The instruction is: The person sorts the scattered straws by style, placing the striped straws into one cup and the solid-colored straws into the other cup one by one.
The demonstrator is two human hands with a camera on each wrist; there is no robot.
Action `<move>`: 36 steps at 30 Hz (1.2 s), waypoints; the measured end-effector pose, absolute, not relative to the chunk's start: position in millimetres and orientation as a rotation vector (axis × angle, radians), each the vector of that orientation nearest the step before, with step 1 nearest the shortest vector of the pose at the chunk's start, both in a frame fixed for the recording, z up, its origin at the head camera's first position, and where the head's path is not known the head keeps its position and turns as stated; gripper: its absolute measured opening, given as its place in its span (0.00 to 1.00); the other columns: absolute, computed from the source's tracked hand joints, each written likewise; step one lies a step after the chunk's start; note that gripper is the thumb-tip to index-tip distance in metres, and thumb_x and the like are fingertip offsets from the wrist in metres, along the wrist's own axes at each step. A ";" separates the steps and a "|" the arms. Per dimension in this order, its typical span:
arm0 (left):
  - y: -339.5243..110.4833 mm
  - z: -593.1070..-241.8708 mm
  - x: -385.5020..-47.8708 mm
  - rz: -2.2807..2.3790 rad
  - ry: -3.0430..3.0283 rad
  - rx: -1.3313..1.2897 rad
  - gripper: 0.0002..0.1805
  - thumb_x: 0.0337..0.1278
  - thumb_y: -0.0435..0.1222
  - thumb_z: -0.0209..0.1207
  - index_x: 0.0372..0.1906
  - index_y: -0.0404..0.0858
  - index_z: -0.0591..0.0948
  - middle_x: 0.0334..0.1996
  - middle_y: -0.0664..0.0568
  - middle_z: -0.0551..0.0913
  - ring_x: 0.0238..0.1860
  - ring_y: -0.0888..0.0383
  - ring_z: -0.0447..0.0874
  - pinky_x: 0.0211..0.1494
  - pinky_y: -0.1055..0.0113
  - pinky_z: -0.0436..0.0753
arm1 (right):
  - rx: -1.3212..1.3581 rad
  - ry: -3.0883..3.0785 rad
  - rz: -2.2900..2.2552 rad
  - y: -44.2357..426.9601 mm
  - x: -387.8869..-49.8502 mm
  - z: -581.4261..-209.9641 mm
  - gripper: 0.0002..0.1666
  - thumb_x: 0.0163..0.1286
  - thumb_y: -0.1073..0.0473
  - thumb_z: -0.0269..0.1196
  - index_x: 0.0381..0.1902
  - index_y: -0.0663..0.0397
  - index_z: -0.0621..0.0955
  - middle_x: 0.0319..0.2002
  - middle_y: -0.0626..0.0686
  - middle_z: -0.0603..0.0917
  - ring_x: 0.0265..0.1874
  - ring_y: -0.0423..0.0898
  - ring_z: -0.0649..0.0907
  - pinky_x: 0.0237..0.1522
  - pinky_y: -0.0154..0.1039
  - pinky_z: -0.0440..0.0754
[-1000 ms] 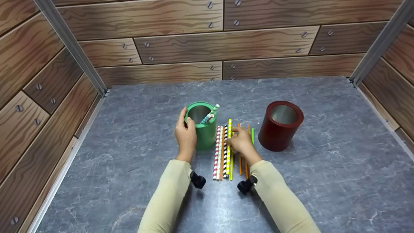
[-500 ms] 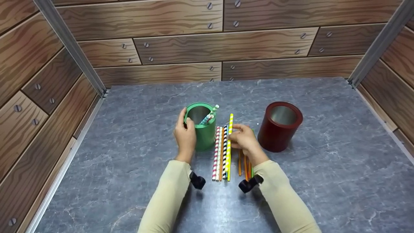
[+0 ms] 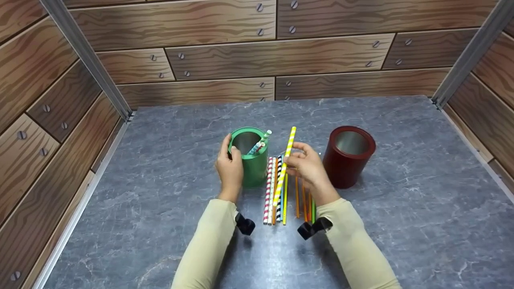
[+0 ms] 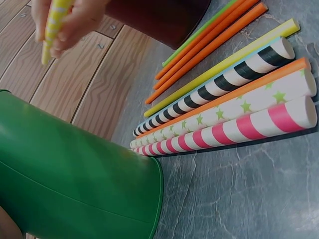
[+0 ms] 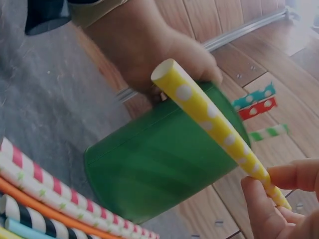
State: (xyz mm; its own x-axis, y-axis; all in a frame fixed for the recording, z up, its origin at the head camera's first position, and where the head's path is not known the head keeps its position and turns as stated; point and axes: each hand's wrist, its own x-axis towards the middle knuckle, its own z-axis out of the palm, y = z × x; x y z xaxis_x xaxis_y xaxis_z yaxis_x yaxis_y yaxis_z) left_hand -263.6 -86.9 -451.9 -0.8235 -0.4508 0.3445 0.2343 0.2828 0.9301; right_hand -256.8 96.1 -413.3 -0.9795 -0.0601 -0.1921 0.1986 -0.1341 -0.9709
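Note:
My left hand (image 3: 230, 172) grips the left side of the green canister (image 3: 255, 170), thumb and fingers at its rim. Three paper straws (image 5: 269, 132) stick out of the canister: teal dotted, red dotted and green striped. Between thumb and fingertips, my right hand (image 3: 311, 168) pinches a yellow paper straw (image 5: 212, 122) with white dots. That straw is raised and tilted above the row of straws, to the right of the canister. Lying side by side below are a pink-striped straw (image 4: 214, 134), a star-printed straw (image 4: 244, 107), a black-striped straw (image 4: 219, 84) and a thin yellow straw (image 4: 219, 62).
A dark red canister (image 3: 347, 168) stands to the right of my right hand, with no straws showing in it. Orange straws (image 4: 214, 45) and a green straw (image 4: 199, 31) lie partly beneath my right arm. A wood-patterned wall (image 3: 225, 60) bounds the grey marbled table (image 3: 160, 160).
My right hand has picked the yellow dotted straw off the row and lifted it, moving slightly right and up. The left hand has stayed on the green canister.

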 end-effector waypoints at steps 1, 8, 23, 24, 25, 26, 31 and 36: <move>-87.0 -451.7 -263.5 -1.596 -1.991 0.188 0.22 0.64 0.34 0.44 0.63 0.41 0.71 0.36 0.39 0.80 0.14 0.62 0.56 0.23 0.68 0.63 | 0.160 1.936 -2.259 95.4 -255.9 -410.7 0.33 0.58 0.74 0.57 0.61 0.60 0.63 0.31 0.50 0.76 0.25 0.40 0.79 0.28 0.32 0.80; -86.9 -451.9 -264.3 -1.593 -1.979 0.191 0.22 0.64 0.34 0.45 0.63 0.40 0.71 0.55 0.45 0.78 0.16 0.61 0.57 0.25 0.67 0.64 | 0.119 1.910 -2.408 93.3 -251.4 -398.5 0.29 0.58 0.75 0.57 0.57 0.61 0.64 0.30 0.51 0.75 0.25 0.41 0.79 0.28 0.33 0.81; -86.3 -452.1 -263.6 -1.580 -1.985 0.202 0.23 0.63 0.34 0.45 0.63 0.39 0.71 0.55 0.44 0.77 0.19 0.59 0.61 0.28 0.66 0.66 | -0.091 1.820 -2.887 83.8 -238.2 -383.6 0.29 0.56 0.79 0.57 0.52 0.56 0.62 0.28 0.51 0.73 0.25 0.41 0.79 0.26 0.34 0.81; -86.3 -452.0 -263.6 -1.580 -1.986 0.203 0.23 0.63 0.34 0.45 0.63 0.39 0.71 0.54 0.44 0.77 0.19 0.60 0.61 0.28 0.66 0.66 | -0.112 1.800 -2.922 83.3 -237.5 -383.3 0.29 0.56 0.79 0.56 0.52 0.56 0.62 0.28 0.52 0.73 0.25 0.42 0.79 0.26 0.34 0.81; -86.4 -452.1 -263.5 -1.582 -1.986 0.202 0.23 0.63 0.34 0.45 0.63 0.39 0.71 0.53 0.44 0.78 0.19 0.60 0.61 0.27 0.66 0.66 | -0.135 1.779 -2.955 82.8 -236.9 -383.2 0.29 0.56 0.79 0.56 0.52 0.56 0.62 0.29 0.52 0.73 0.25 0.42 0.79 0.27 0.35 0.82; -86.5 -452.1 -263.5 -1.586 -1.985 0.198 0.23 0.63 0.34 0.45 0.63 0.39 0.71 0.51 0.44 0.79 0.18 0.60 0.60 0.26 0.66 0.65 | -0.161 1.766 -2.984 82.3 -236.3 -383.0 0.29 0.56 0.80 0.56 0.52 0.56 0.62 0.29 0.52 0.73 0.25 0.42 0.79 0.27 0.35 0.82; -86.7 -452.1 -263.7 -1.616 -1.982 0.184 0.23 0.64 0.34 0.44 0.63 0.39 0.70 0.32 0.45 0.77 0.15 0.62 0.57 0.23 0.69 0.62 | -0.276 1.718 -3.111 79.7 -233.3 -382.1 0.29 0.56 0.80 0.56 0.51 0.56 0.61 0.32 0.54 0.73 0.27 0.44 0.78 0.29 0.36 0.82; -86.6 -451.7 -263.6 -1.616 -1.980 0.183 0.23 0.64 0.34 0.44 0.64 0.40 0.70 0.24 0.49 0.71 0.14 0.62 0.56 0.21 0.70 0.61 | -0.349 1.716 -3.216 76.0 -233.5 -384.0 0.30 0.57 0.80 0.56 0.52 0.56 0.59 0.33 0.54 0.73 0.28 0.44 0.79 0.30 0.36 0.82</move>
State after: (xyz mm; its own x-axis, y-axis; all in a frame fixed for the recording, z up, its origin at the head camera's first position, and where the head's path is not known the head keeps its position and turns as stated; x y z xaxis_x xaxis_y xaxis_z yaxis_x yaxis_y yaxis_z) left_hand -263.6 -86.6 -451.7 -0.8278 -0.4463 0.3400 0.2437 0.2599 0.9344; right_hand -233.5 76.0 -384.0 -0.8506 0.3534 0.3894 -0.5202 -0.4575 -0.7212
